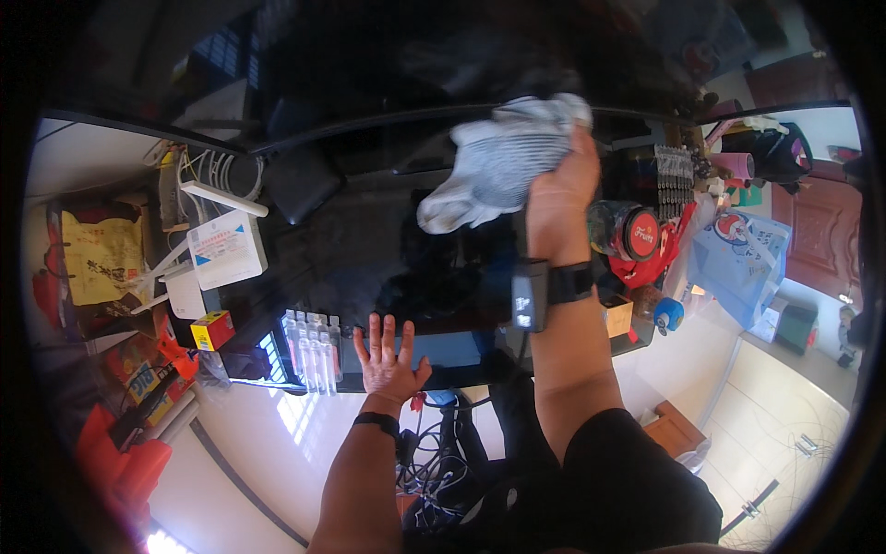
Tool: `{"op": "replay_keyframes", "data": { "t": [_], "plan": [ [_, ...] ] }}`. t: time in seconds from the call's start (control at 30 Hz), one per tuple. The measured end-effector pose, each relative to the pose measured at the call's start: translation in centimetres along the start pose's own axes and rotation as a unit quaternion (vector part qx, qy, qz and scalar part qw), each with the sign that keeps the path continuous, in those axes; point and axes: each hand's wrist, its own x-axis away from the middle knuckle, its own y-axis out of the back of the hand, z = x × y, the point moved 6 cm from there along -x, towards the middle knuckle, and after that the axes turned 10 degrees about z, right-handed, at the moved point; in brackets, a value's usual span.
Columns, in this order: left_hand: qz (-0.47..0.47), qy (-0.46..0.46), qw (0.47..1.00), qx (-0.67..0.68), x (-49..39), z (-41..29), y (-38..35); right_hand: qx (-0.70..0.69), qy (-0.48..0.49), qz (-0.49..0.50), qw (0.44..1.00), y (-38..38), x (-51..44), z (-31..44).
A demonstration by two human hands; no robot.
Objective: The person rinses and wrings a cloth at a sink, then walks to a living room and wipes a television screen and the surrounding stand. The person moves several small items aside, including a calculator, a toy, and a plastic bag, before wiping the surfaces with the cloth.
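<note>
My right hand grips a crumpled grey-and-white striped cloth, which overlaps the lower edge of a large dark glossy screen. The cloth hides part of the screen's frame. Fingers spread, my left hand rests palm down near the front edge of a glossy black tabletop and holds nothing. Several clear plastic vials stand close together just left of it. A black strap with a small device is on my right wrist.
On the left are a white router with antennas, cables and a yellow-red box. A lidded jar, a blue-capped bottle and a blue bag are on the right. Tangled cables hang below the front edge.
</note>
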Motion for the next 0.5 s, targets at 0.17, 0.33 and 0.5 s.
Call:
{"op": "replay_keyframes", "data": {
  "t": [0.17,0.33,0.5],
  "plan": [
    [-0.007,-0.005,1.000,0.002,-0.1,-0.3,0.4,-0.047,0.052,-0.070,0.995,-1.1,-0.3,1.9],
    [0.067,0.020,0.997,0.017,0.2,0.3,-1.0,0.020,0.012,0.029,0.999,-7.9,8.5,-5.5],
    [0.172,0.065,0.974,0.129,0.6,0.9,-3.2,0.053,-0.018,0.194,0.979,-15.2,15.5,-15.0]
  ]
}}
